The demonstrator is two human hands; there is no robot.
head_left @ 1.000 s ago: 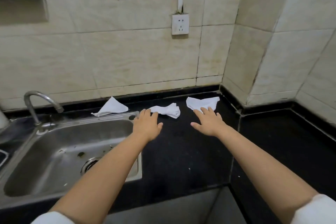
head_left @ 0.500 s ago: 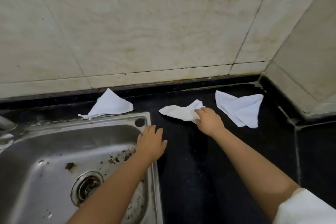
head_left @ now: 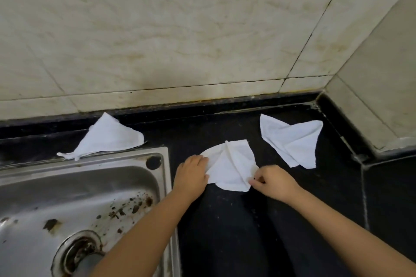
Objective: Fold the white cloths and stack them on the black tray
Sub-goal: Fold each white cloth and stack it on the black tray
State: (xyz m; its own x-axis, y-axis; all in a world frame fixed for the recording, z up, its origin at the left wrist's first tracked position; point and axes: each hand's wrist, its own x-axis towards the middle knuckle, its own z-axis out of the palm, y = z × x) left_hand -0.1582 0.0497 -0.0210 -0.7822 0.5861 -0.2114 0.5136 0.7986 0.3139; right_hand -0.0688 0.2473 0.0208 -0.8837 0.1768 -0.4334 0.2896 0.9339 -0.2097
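Middle white cloth [head_left: 231,165] on black desk [head_left: 225,231], left hand [head_left: 191,175] gripping its left edge, right hand [head_left: 273,183] pinching its right corner

We list three plain white cloths: the middle cloth [head_left: 231,168], the left cloth [head_left: 108,139] and the right cloth [head_left: 292,141], none showing any pattern. We record the worktop [head_left: 225,231] as black with faint pale flecks. The sink [head_left: 90,186] is silver-grey steel, spotted brown. The wall tiles [head_left: 157,29] are cream, veined yellowish, with dark grout lines.
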